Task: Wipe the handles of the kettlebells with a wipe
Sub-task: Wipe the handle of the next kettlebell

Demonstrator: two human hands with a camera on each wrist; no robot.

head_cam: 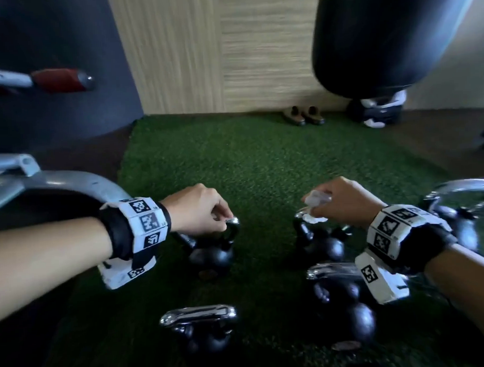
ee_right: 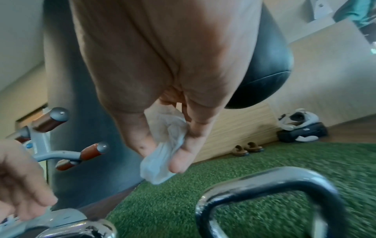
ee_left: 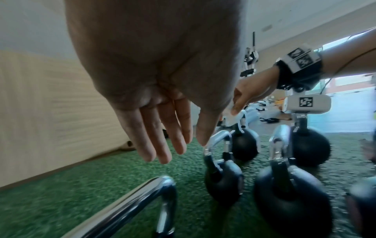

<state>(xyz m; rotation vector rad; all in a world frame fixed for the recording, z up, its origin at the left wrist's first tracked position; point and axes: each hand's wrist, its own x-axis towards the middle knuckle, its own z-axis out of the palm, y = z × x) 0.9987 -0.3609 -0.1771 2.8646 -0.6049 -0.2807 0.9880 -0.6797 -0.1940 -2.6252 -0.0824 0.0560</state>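
Observation:
Several black kettlebells with chrome handles stand on green turf. My left hand hangs over the left kettlebell. Its straight fingers hold nothing, and the thumb tip touches the handle. My right hand pinches a crumpled white wipe between thumb and fingers, over the handle of the right kettlebell. The wipe dangles below that hand; whether it touches the handle I cannot tell. Nearer me stand a front-left kettlebell and a front-right one.
A grey gym machine frame with a red-gripped bar juts in from the left. A black punching bag hangs at the back right above a white and black device. A pair of shoes lies by the wall. Another kettlebell stands far right.

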